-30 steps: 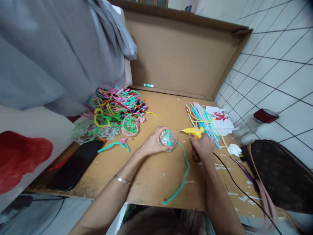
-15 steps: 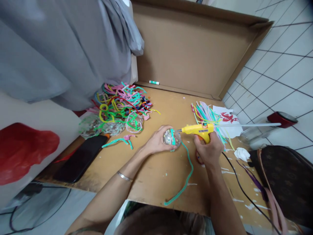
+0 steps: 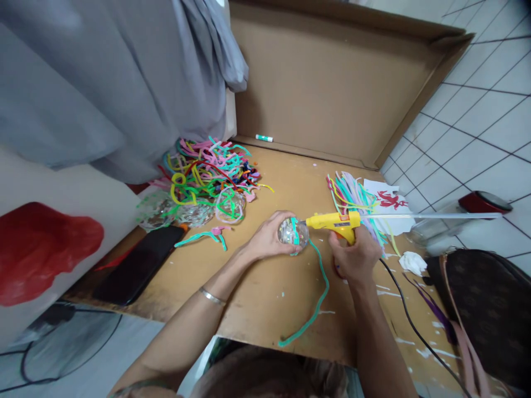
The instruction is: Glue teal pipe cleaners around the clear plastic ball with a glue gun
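Observation:
My left hand (image 3: 270,236) is wrapped round the left side of a clear ball (image 3: 302,234) that has a teal strip across it. From the ball a teal pipe cleaner (image 3: 324,287) curves down over the table. In my right hand (image 3: 357,255) is a yellow glue gun (image 3: 332,221), its nozzle at the ball's upper right beside the strip. A long clear glue stick (image 3: 431,216) sticks out of the gun's back. Part of a small red-rimmed item shows under my right hand, mostly hidden.
Mixed pipe cleaners (image 3: 207,171) are heaped at the back left, near clear balls (image 3: 194,214) and a black phone (image 3: 141,265). At right are a pipe cleaner bundle (image 3: 352,193), a jar (image 3: 435,229), crumpled tissue (image 3: 413,263), a brown bag (image 3: 485,309) and a black cord (image 3: 404,309).
The glue gun's nozzle has come slightly closer to the strip on the ball. The view has shifted a little; my left hand still holds the ball.

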`<state>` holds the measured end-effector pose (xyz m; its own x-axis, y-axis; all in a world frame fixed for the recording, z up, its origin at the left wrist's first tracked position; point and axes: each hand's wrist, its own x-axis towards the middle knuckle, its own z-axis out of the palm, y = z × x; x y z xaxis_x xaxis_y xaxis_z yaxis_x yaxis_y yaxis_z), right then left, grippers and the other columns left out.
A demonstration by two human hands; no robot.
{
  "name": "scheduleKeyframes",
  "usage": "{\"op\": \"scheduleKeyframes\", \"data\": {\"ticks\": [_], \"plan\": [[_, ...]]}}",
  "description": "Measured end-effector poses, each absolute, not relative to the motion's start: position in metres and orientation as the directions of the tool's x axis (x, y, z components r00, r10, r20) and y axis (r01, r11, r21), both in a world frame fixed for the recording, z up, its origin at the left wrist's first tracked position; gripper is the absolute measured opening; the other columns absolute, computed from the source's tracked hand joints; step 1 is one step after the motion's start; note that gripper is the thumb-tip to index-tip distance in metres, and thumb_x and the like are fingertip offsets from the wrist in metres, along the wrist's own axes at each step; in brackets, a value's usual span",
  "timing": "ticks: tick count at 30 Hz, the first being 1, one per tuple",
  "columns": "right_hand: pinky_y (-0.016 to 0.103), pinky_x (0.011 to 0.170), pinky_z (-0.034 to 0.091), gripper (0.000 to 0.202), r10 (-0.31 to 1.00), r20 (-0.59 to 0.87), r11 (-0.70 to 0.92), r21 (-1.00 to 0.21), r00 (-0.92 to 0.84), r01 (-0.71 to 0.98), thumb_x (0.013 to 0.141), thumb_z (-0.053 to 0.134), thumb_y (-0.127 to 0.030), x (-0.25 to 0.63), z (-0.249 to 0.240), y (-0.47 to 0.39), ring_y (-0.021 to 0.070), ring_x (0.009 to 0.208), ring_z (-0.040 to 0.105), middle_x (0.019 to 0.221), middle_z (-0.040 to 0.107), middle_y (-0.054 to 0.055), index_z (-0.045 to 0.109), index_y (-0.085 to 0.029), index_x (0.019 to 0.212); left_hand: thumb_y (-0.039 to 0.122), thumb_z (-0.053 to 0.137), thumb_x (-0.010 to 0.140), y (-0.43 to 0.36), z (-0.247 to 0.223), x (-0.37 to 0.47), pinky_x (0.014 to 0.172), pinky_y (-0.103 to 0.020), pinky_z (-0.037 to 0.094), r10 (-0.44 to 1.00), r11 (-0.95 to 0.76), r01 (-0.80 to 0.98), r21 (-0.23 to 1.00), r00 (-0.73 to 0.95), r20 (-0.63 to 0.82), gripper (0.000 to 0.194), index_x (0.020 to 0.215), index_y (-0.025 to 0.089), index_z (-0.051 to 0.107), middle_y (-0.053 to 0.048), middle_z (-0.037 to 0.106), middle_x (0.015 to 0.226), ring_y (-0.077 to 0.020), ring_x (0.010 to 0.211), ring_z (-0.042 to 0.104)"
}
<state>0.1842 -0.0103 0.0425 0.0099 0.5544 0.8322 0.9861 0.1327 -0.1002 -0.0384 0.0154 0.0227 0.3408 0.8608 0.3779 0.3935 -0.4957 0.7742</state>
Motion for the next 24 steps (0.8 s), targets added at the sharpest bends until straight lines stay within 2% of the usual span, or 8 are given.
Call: {"op": "scheduleKeyframes", "data": {"ticks": [10, 24], "plan": [[0.028, 0.056, 0.033, 0.020, 0.653, 0.753, 0.075, -0.177, 0.086, 0.981, 0.073, 0.056, -0.041, 0.1812, 0.0432, -0.0114, 0.0160, 0.057, 0.047, 0.062, 0.054, 0.000, 0.054, -0.021, 0.075, 0.037, 0.080, 0.059, 0.0157, 0.0245, -0.0378, 0.105, -0.042, 0.040, 0.847, -0.523, 0.392, 0.757, 0.337, 0.410, 0.069, 0.119, 0.020, 0.050, -0.011, 0.055, 0.127, -0.0272, 0.120, 0.053], [0.028, 0.056, 0.034, 0.020, 0.634, 0.762, 0.051, -0.210, 0.131, 0.976, 0.074, 0.055, -0.040, 0.1766, 0.0434, -0.0116, 0.0168, 0.056, 0.049, 0.060, 0.054, 0.001, 0.055, -0.021, 0.077, 0.039, 0.079, 0.063, 0.0142, 0.0273, -0.0393, 0.100, -0.039, 0.044, 0.843, -0.529, 0.399, 0.749, 0.347, 0.410, 0.065, 0.118, 0.018, 0.052, -0.010, 0.058, 0.122, -0.0255, 0.114, 0.057]]}}
